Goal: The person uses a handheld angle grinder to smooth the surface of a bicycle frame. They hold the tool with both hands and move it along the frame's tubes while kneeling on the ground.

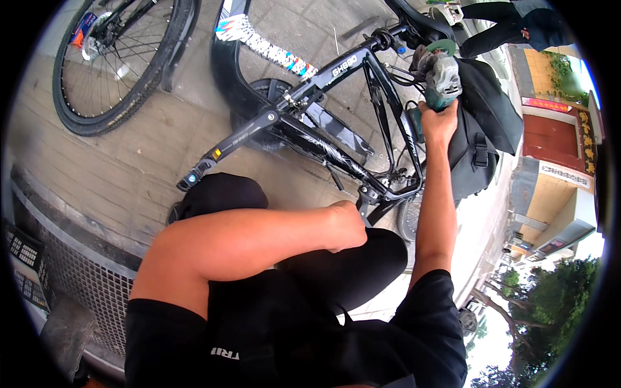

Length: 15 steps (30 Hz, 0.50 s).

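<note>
Before me is a black bicycle frame [339,68] with white markings. My right hand [440,121] reaches far forward, wrapped round the handle of a teal and grey power tool [443,81]. A green round part [441,46] shows at the tool's far end, beside a black bag [482,110]. My left hand [348,226] is closed in a fist over my knee, next to the lower end of the frame. What its fingers hold, if anything, is hidden. A black arm with small labels [226,147] sticks out from the frame toward my other knee.
A spoked wheel with a black tyre [119,71] is at the upper left. A white, blue and red patterned bar [268,50] lies beyond the frame. Metal mesh [97,275] edges the left side. A person in dark trousers [491,29] is at the upper right, on the paving.
</note>
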Tool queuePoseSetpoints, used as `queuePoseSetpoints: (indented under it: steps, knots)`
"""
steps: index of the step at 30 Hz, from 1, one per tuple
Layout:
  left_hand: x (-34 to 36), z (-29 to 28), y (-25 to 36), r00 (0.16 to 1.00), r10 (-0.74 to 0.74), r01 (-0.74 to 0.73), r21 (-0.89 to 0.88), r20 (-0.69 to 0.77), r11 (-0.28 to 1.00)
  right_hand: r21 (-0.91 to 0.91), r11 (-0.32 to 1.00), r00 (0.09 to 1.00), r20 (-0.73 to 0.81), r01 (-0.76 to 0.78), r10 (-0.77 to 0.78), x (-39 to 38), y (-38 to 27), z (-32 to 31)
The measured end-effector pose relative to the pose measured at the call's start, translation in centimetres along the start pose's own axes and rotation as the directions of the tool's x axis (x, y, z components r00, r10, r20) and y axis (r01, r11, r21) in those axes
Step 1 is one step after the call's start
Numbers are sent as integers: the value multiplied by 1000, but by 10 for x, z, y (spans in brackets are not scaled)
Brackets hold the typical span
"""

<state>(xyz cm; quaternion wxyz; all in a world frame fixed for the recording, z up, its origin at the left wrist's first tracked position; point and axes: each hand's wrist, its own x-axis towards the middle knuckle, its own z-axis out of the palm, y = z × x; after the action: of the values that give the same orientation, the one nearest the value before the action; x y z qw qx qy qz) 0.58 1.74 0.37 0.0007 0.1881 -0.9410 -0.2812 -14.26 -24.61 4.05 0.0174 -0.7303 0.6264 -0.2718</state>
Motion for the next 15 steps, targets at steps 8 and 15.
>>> queuePoseSetpoints:
  steps: [8, 15]
  knots:
    - [-3, 9, -12, 989, -9, 8, -12, -147, 1000, 261, 953, 988, -46, 155, -148, -16, -82, -43]
    - [-29, 4, 21, 880, 94, -163, -109, -466, 981, 449, 891, 993, 114, -60, 10, -61, -107, -100]
